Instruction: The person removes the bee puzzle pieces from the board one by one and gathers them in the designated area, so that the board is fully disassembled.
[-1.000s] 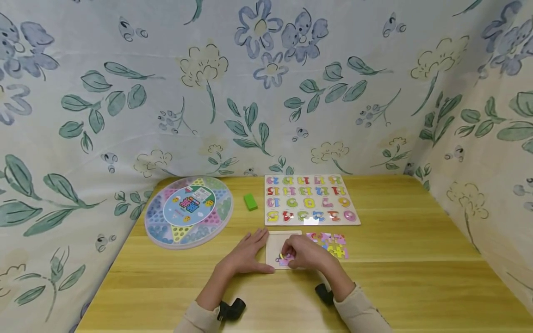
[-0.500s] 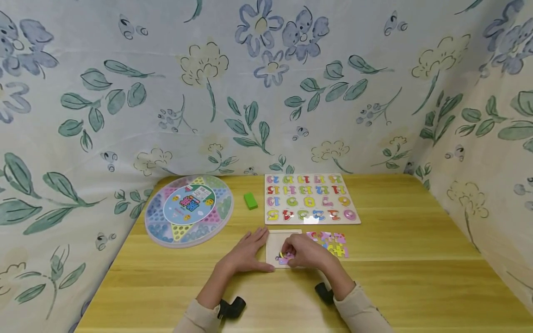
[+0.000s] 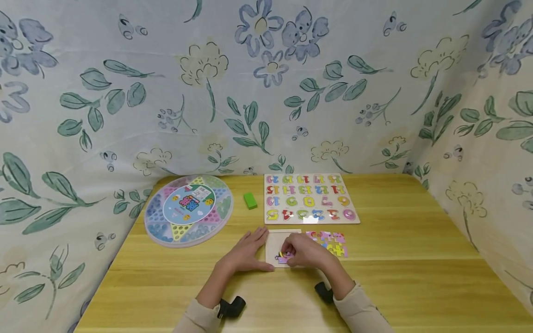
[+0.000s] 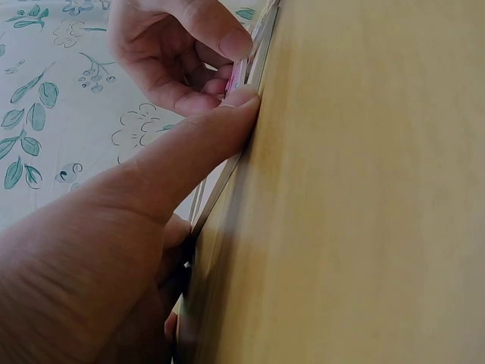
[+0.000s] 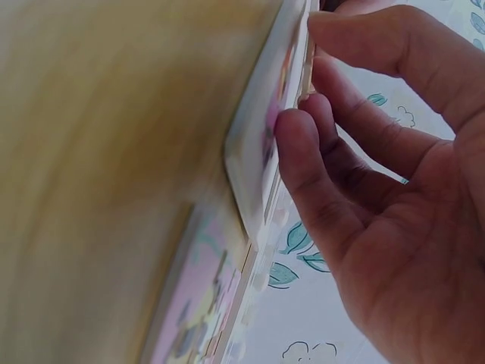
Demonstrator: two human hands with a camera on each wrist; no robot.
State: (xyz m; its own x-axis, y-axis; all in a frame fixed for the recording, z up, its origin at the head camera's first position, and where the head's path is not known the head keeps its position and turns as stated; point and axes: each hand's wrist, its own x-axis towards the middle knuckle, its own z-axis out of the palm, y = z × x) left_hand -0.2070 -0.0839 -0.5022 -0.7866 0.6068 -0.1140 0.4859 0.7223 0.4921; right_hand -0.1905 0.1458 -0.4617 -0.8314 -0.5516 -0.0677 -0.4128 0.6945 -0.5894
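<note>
A small pale wooden puzzle tray (image 3: 275, 241) lies flat on the table in front of the person. My left hand (image 3: 244, 253) rests at its left side, fingers extended along the edge and thumb at the near-left corner; in the left wrist view the straight thumb (image 4: 201, 136) presses on the tray's rim. Inside the tray, near its lower edge, sit pink and yellow jigsaw pieces (image 3: 283, 261). Over them my right hand (image 3: 307, 252) curls its fingers and pinches a jigsaw piece, mostly hidden by the fingertips. In the right wrist view, the thumb and fingertips meet the tray surface.
Right of the tray lie several loose jigsaw pieces (image 3: 338, 238) in a group. Behind it is a number puzzle board (image 3: 310, 220). A green block (image 3: 250, 201) and a round Chinese-checkers-style board (image 3: 189, 212) stand farther left. A floral cloth (image 3: 266, 115) hangs behind the wooden table (image 3: 416, 286).
Both hands stay almost where they were. The right fingertips and the piece under them show at most a very slight shift in the tray.
</note>
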